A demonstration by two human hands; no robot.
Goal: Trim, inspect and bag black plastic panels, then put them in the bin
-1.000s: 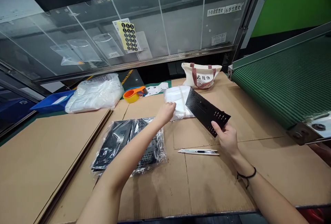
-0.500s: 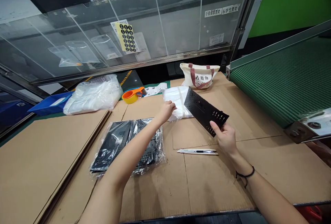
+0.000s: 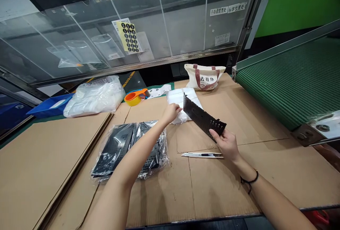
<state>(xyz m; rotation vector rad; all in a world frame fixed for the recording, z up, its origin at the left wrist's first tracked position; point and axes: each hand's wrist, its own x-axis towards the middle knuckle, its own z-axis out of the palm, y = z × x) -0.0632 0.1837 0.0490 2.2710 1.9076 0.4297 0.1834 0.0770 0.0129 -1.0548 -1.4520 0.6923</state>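
Observation:
A thin black perforated panel (image 3: 203,115) slants up and to the left, its near end gripped by my right hand (image 3: 227,143) between thumb and fingers. My left hand (image 3: 171,112) is closed in a pinch at the left side of a stack of clear plastic bags (image 3: 189,93); what its fingertips hold, if anything, is too small to make out. The panel's far end stands close to the right of those fingertips and covers part of the bags. Below the panel, a utility knife (image 3: 203,155) lies on the cardboard. Under my left forearm sit black panels in clear plastic (image 3: 117,148).
An orange tape dispenser (image 3: 133,98), a large plastic bundle (image 3: 92,97) and a blue tray (image 3: 50,105) line the back left. A cloth bag (image 3: 204,76) stands at the back. A green conveyor (image 3: 289,81) borders the right; cardboard sheets (image 3: 53,159) are stacked left.
My right hand has brought the panel a little to the left and turned it more edge-on, its far end now nearer my left fingertips. The left hand has barely moved.

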